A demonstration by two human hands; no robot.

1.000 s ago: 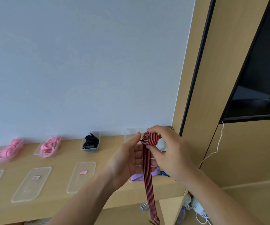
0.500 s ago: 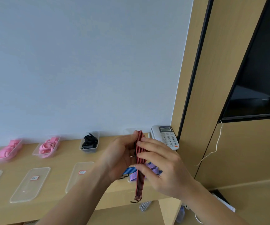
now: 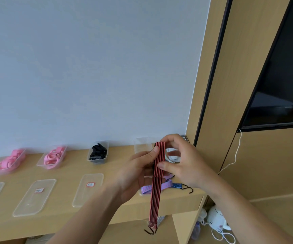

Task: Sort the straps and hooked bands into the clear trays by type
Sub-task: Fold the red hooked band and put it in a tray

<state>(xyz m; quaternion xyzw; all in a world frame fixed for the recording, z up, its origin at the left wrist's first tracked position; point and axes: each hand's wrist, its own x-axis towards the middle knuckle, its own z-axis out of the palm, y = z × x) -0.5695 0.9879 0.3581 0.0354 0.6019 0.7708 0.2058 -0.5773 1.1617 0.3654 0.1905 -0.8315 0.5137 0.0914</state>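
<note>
A red-and-black striped hooked band (image 3: pixel 155 194) hangs upright between my hands, folded over at the top, its black hook (image 3: pixel 150 231) dangling below the shelf edge. My left hand (image 3: pixel 138 171) grips the band's upper part from the left, thumb on the fold. My right hand (image 3: pixel 181 159) pinches it from the right, thumb on the front and fingers curled over the top. Purple and blue hooked bands (image 3: pixel 168 185) lie on the wooden shelf (image 3: pixel 68 173) behind the red one. At the back stand two trays of pink straps (image 3: pixel 8 161) (image 3: pixel 53 156), a tray of black straps (image 3: pixel 98 153) and a clear tray (image 3: pixel 142 146).
Several clear lids (image 3: pixel 88 188) with red labels lie flat along the shelf's front. A white phone (image 3: pixel 173 156) sits behind my right hand by the wooden wall panel (image 3: pixel 210 103). A dark screen (image 3: pixel 283 85) hangs at the right. White cables and gear (image 3: pixel 216 221) lie below the shelf.
My hands have slid up along the red band and lifted its folded top higher. More of the band now hangs below them, and the hook has dropped lower.
</note>
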